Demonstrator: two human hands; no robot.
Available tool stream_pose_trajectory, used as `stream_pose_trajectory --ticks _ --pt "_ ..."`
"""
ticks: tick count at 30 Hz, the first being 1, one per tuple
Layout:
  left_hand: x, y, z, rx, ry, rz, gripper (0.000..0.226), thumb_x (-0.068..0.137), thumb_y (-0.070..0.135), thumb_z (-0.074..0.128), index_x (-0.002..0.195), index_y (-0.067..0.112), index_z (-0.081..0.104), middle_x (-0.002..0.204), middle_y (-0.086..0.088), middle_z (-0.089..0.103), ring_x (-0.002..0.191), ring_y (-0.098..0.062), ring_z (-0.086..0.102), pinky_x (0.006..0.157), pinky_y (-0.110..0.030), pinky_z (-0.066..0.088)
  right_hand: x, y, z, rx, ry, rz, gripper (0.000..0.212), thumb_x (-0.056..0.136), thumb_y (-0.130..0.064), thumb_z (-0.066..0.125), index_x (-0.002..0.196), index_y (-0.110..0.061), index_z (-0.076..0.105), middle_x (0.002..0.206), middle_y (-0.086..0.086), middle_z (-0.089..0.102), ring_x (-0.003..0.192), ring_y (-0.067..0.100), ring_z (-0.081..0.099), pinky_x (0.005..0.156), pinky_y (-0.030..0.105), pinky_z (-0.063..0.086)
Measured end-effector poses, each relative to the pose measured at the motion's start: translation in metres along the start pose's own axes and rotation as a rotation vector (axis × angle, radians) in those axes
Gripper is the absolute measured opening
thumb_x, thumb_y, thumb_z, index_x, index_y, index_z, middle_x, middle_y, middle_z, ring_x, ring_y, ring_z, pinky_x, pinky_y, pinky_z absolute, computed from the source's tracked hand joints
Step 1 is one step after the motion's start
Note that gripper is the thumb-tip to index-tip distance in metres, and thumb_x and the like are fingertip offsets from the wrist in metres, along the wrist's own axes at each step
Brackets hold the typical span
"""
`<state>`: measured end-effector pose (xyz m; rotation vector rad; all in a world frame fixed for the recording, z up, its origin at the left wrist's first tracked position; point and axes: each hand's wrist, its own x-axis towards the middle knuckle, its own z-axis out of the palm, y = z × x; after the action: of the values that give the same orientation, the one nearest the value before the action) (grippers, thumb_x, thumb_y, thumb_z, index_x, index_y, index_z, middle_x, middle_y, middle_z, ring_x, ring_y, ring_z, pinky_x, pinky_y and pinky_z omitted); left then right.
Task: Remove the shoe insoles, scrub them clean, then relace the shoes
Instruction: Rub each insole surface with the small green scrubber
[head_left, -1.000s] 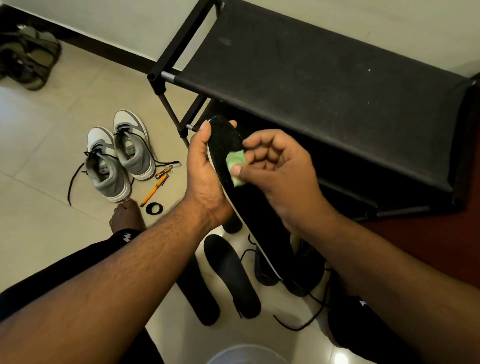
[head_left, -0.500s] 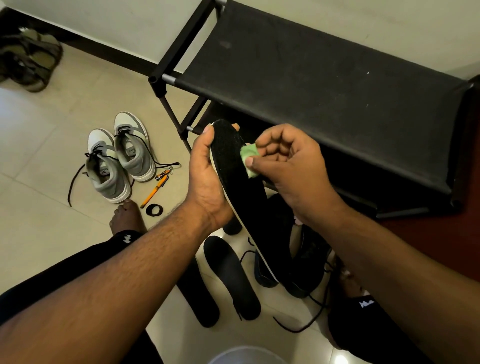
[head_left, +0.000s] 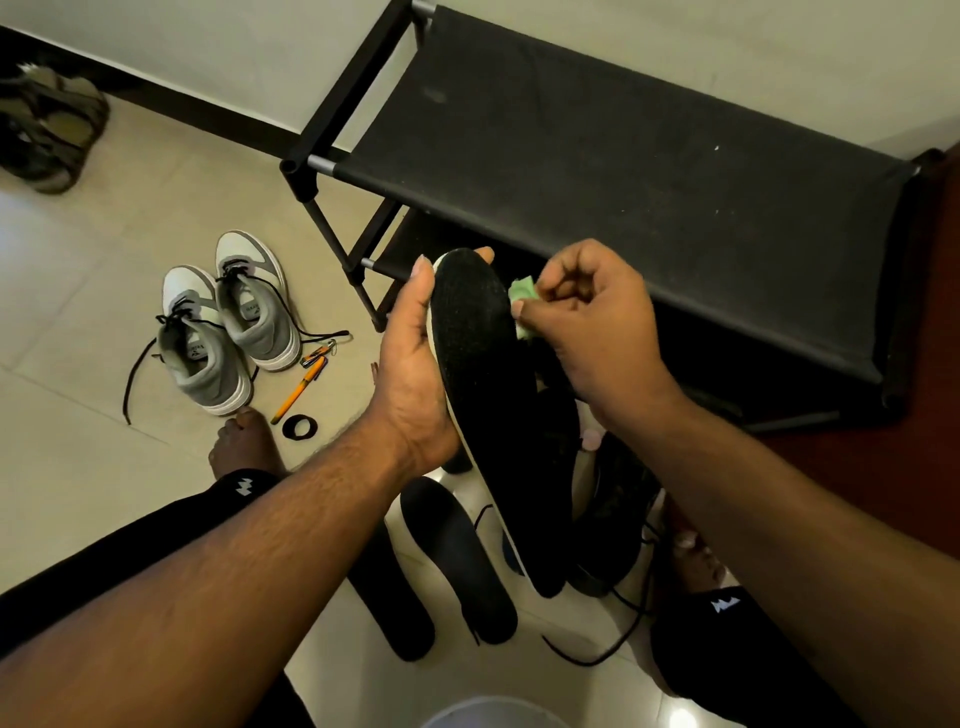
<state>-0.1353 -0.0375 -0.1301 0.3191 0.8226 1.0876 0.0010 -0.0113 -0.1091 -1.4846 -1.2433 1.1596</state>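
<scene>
L hand (head_left: 415, 374) grips a black insole (head_left: 483, 374) w/ a pale edge, thumb along its near side, fingertips curled round the toe end; the insole is held off the floor, toe end tilted away from the person. R hand (head_left: 587, 322), just right of the insole's toe end, pinches a small green scrub pad (head_left: 521, 297) between thumb & curled fingers, pad touching the insole's right edge.

Below the hands, on the floor: two more black insoles (head_left: 457, 561) lying side by side, and just right of them a black shoe (head_left: 613, 519) w/ loose black lace (head_left: 613, 644) trailing over the tiles. Well left of the L hand: pair of grey-white sneakers (head_left: 228, 322), laces undone, standing side by side. Between them & the L hand: an orange pen (head_left: 298, 389) and a black ring (head_left: 300, 427).

Floor = glossy cream tiles (head_left: 62, 395); at far right, past the R arm, a dark red surface. Beyond the hands a black fabric shoe rack (head_left: 649, 171) on a black tube frame stands against a pale wall w/ dark skirting. Far left corner: olive sandals (head_left: 47, 124). Bare feet & black trouser legs either side of the arms. Rim of a pale bucket (head_left: 493, 714) at bottom edge.
</scene>
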Motion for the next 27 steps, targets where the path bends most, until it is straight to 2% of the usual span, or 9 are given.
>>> stream_pose_trajectory --ticks 3,5,8,12,15,19,22,24,27 --pt "-0.001 -0.001 0.000 -0.031 -0.029 -0.019 0.061 0.095 0.062 0.035 0.137 0.020 0.053 0.121 -0.019 0.065 0.115 -0.033 0.063 0.096 -0.048 0.052 -0.012 -0.002 0.008 -0.065 -0.069 -0.055 0.027 0.077 0.002 0.074 0.076 -0.017 0.055 0.063 -0.008 0.051 0.055 0.006 0.047 0.059 0.036 0.053" --pt "-0.001 0.001 -0.001 -0.079 -0.029 -0.029 0.060 0.096 0.061 0.036 0.135 0.020 0.055 0.121 -0.020 0.065 0.113 -0.033 0.064 0.096 -0.047 0.052 -0.021 -0.009 0.013 0.013 -0.196 -0.101 0.028 0.075 0.006 0.075 0.078 -0.014 0.056 0.069 0.002 0.057 0.061 0.014 0.053 0.063 0.041 0.055" --pt "-0.001 0.004 -0.001 -0.099 -0.024 -0.019 0.060 0.094 0.059 0.039 0.133 0.017 0.055 0.122 -0.019 0.065 0.112 -0.031 0.064 0.094 -0.045 0.053 -0.021 -0.019 0.011 0.249 -0.325 -0.043 0.028 0.075 0.014 0.072 0.083 -0.006 0.055 0.078 0.014 0.059 0.069 0.024 0.056 0.066 0.030 0.055" --pt "0.001 0.003 -0.002 0.010 -0.028 -0.006 0.065 0.094 0.063 0.036 0.140 0.020 0.052 0.119 -0.012 0.065 0.100 -0.028 0.062 0.084 -0.047 0.051 -0.001 -0.015 -0.005 0.204 -0.105 0.006 0.030 0.078 0.011 0.071 0.079 -0.013 0.053 0.071 0.003 0.058 0.061 0.011 0.057 0.059 0.029 0.054" --pt "-0.002 0.001 0.003 0.029 -0.053 -0.021 0.068 0.087 0.063 0.040 0.140 0.022 0.052 0.115 -0.010 0.067 0.096 -0.029 0.063 0.084 -0.047 0.051 0.000 -0.008 -0.004 0.107 -0.026 0.014 0.028 0.079 0.007 0.072 0.077 -0.014 0.054 0.070 0.008 0.056 0.061 0.021 0.054 0.059 0.036 0.053" --pt "-0.004 -0.001 0.005 -0.004 -0.053 -0.025 0.066 0.089 0.059 0.041 0.140 0.019 0.051 0.130 -0.018 0.063 0.121 -0.032 0.061 0.100 -0.047 0.051 -0.015 -0.012 0.008 0.096 -0.134 -0.026 0.021 0.077 0.007 0.074 0.082 -0.004 0.057 0.078 0.021 0.060 0.068 0.032 0.058 0.068 0.042 0.057" --pt "-0.002 0.001 0.002 -0.041 -0.036 -0.026 0.062 0.092 0.058 0.041 0.138 0.018 0.053 0.126 -0.016 0.064 0.119 -0.029 0.062 0.098 -0.043 0.052 -0.019 -0.020 0.007 0.296 -0.293 0.018 0.026 0.076 0.014 0.071 0.083 -0.006 0.056 0.080 0.008 0.064 0.071 0.016 0.063 0.069 0.028 0.058" --pt "-0.001 0.001 0.000 -0.008 -0.038 -0.022 0.061 0.095 0.059 0.038 0.140 0.020 0.052 0.130 -0.015 0.062 0.116 -0.030 0.061 0.097 -0.048 0.049 -0.011 -0.021 0.000 0.328 -0.234 0.042 0.028 0.077 0.014 0.070 0.080 -0.009 0.055 0.075 0.001 0.063 0.068 0.011 0.061 0.065 0.025 0.055" --pt "-0.002 0.002 0.002 0.040 -0.080 -0.049 0.058 0.093 0.063 0.037 0.139 0.032 0.054 0.117 -0.010 0.067 0.093 -0.029 0.061 0.087 -0.050 0.046 0.002 -0.014 -0.010 0.208 -0.060 0.061 0.028 0.080 0.007 0.071 0.077 -0.015 0.054 0.075 0.005 0.062 0.067 0.017 0.062 0.066 0.045 0.058"
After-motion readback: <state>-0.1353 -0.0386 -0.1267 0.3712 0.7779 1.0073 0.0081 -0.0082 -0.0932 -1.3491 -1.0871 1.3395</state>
